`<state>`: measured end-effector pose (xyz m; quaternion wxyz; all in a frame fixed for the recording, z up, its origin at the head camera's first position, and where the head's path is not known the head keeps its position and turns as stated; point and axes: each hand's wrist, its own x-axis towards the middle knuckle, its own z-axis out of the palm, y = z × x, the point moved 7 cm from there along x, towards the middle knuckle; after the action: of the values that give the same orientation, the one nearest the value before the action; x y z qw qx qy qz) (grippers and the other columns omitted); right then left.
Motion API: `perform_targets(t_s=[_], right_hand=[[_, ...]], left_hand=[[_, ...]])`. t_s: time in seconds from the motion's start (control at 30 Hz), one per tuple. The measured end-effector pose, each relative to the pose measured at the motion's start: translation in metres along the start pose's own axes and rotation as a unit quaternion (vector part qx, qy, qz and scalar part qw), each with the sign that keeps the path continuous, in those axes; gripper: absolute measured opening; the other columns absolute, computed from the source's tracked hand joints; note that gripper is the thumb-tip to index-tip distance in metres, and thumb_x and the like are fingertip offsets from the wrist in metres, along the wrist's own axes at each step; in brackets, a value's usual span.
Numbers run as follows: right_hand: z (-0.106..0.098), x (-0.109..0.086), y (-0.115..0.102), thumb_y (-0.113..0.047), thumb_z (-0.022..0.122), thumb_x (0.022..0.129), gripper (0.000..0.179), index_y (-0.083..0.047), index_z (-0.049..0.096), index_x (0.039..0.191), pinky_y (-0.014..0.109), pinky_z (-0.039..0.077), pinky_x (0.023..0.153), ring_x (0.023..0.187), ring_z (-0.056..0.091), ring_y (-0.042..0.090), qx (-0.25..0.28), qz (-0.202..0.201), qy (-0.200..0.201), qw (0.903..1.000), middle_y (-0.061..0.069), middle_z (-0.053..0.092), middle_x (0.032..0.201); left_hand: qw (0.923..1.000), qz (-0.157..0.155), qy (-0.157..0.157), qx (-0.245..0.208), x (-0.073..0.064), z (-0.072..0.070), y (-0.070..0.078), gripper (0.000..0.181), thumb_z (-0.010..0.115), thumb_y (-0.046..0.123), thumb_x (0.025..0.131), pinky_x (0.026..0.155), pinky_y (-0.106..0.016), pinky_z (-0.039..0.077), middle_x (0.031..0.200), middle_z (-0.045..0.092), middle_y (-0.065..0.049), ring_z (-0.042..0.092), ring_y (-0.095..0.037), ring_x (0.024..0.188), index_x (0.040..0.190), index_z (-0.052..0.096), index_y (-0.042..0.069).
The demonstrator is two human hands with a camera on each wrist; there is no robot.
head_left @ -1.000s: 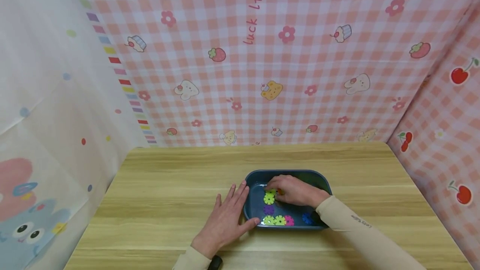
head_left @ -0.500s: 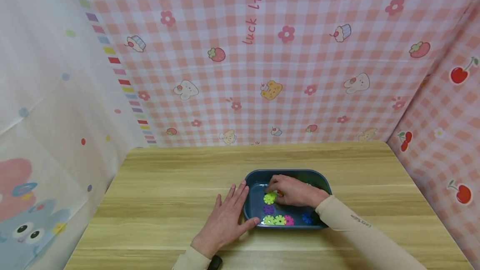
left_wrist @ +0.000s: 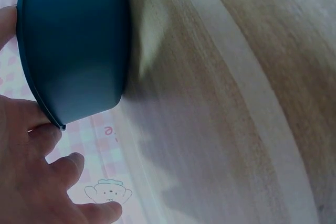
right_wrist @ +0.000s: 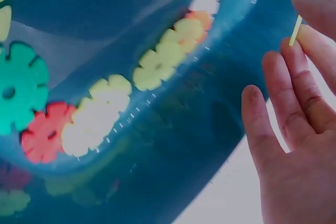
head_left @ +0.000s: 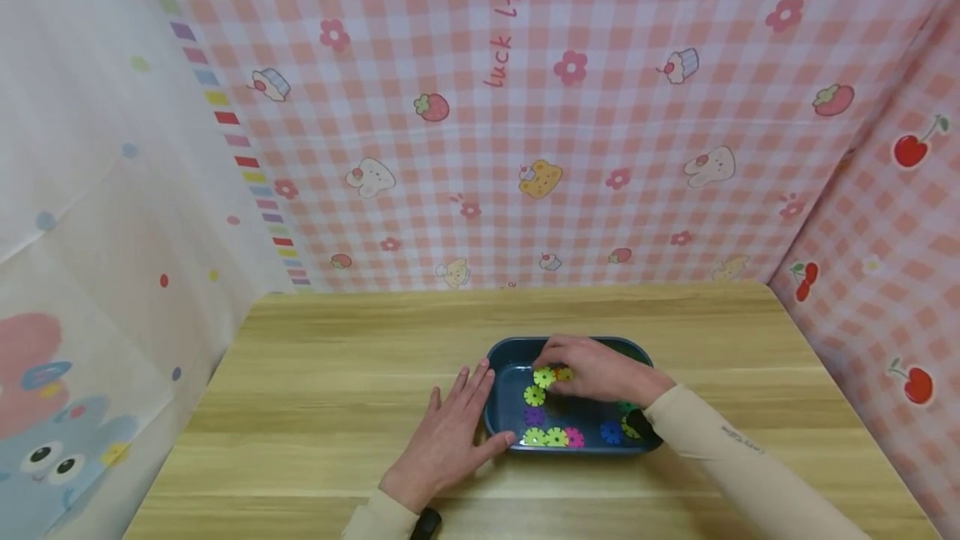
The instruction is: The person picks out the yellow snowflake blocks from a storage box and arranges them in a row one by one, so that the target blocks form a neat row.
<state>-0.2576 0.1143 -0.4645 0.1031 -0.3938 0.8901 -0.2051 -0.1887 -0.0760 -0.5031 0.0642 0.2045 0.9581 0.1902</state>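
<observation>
A dark blue tray [head_left: 517, 350] holds several notched, flower-shaped plastic discs, some yellow-green [head_left: 534, 395], one purple [head_left: 534, 416], one pink [head_left: 574, 437] and one blue [head_left: 611, 432]. Over its far half, my right hand [head_left: 600, 369] pinches a thin yellow-green disc [right_wrist: 295, 31] by thumb and fingertips; the right wrist view shows it edge-on. My left hand [head_left: 444, 440] lies at the tray's left end with fingers extended, fingertips and thumb touching the rim. In the left wrist view, the tray's outer wall [left_wrist: 79, 40] stands beside that hand [left_wrist: 31, 166].
Along one inner wall of the tray lie several discs, among them a red one [right_wrist: 48, 132], with a green disc [right_wrist: 21, 90] nearby. The wooden table [head_left: 337, 373] extends around the tray. Patterned cloth [head_left: 480, 148] hangs behind and on both sides.
My right hand has risen slightly and shifted toward the far side with a yellow-green disc. More discs show beneath it and near the tray's right end. The left hand stays on the rim.
</observation>
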Motion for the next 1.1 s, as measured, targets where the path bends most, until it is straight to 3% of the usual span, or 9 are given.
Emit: perform_targets(t_s=[0.3,0.5,0.73,1.1], right_hand=[[-0.017,-0.025,-0.017,-0.027,0.075,0.098,0.033,-0.015,0.073,0.129,0.038,0.057,0.09,0.107,0.064,0.02,0.0,-0.002,0.044,0.999,-0.003,0.063,0.122],[-0.024,-0.042,-0.034,-0.027,0.077,0.095,0.035,-0.014,0.074,0.128,0.037,0.058,0.088,0.105,0.065,0.016,0.012,-0.02,0.098,0.995,-0.004,0.063,0.119],[-0.021,-0.062,-0.053,-0.023,0.079,0.094,0.033,-0.015,0.074,0.125,0.032,0.058,0.086,0.105,0.064,0.011,0.039,-0.049,0.131,0.9894,-0.006,0.063,0.12],[-0.006,-0.078,-0.075,-0.017,0.084,0.088,0.038,-0.017,0.073,0.124,0.031,0.059,0.087,0.106,0.064,0.01,0.046,-0.085,0.18,0.9789,-0.006,0.065,0.12]], left_hand=[[1.0,0.006,-0.005,-0.001,-0.001,0.001,0.0,0.09,0.05,0.068,0.099,0.118,-0.071,0.021,0.173,0.015,-0.003,0.016,-0.031,0.158,0.165,0.026,0.012],[0.9995,0.027,0.013,0.011,0.0,-0.005,0.003,0.081,0.05,0.059,0.104,0.116,-0.072,0.025,0.172,0.019,-0.007,0.022,-0.035,0.156,0.163,0.03,0.008],[0.9988,0.036,0.017,0.03,0.0,-0.006,0.004,0.069,0.045,0.05,0.109,0.116,-0.07,0.028,0.172,0.021,-0.007,0.025,-0.036,0.155,0.162,0.035,0.006],[0.9987,0.034,0.023,0.031,0.0,-0.006,0.003,0.068,0.042,0.05,0.11,0.117,-0.068,0.028,0.172,0.021,-0.006,0.025,-0.034,0.155,0.162,0.035,0.007]])
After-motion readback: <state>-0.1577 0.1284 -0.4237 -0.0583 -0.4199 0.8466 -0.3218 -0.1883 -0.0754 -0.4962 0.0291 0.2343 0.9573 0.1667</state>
